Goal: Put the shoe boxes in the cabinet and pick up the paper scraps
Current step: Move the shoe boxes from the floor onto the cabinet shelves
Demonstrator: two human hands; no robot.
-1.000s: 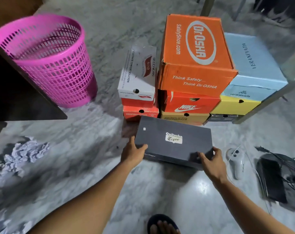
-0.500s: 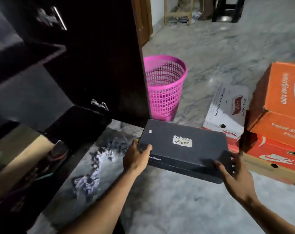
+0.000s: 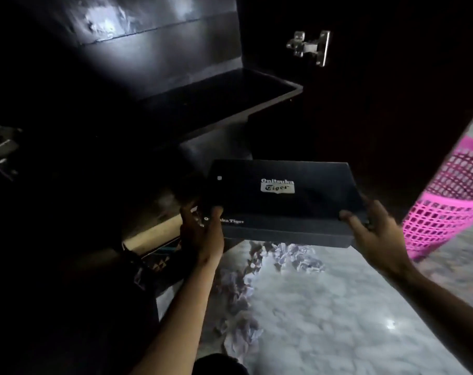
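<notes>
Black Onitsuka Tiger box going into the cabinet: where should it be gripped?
By its two short ends, from either side, as now: left hand and right hand clamp the black box. It is wide, flat and held level, leaving its long far edge free to enter first.

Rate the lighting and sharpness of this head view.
Head view: cabinet interior is nearly black, glare patches on its back panel; black shoe box label is soft but legible; pink basket is motion-blurred; marble floor is brighter, with one specular spot.

single head-worn view, looking forward and down at close range, facing the open cabinet (image 3: 202,85) lying just beyond the left hand (image 3: 201,234) and right hand (image 3: 376,234).
</notes>
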